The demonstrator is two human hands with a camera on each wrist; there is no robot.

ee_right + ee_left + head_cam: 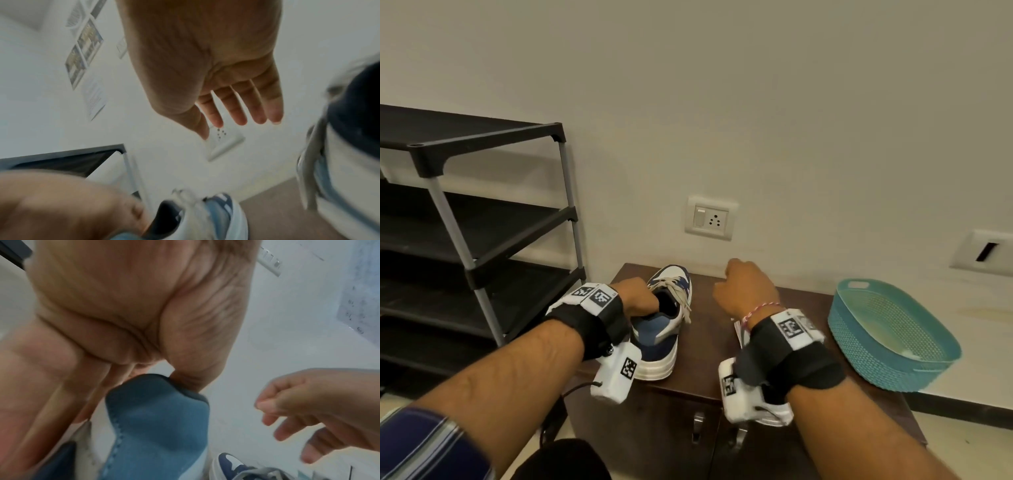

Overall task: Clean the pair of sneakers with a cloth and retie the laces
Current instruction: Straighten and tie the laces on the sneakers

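Wrist cameras (616,373), then rack (476,205) beside cabinet (709,342).

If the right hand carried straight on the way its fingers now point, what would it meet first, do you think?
Probably the wall socket: the right hand is open and empty, fingers aimed at it, nothing visibly between. Depth is unclear.

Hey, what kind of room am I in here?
Probably a home entryway or utility corner: an empty black tiered shoe rack stands against the plain wall, beside a low dark wooden cabinet bearing a blue and white sneaker, under a white wall socket.
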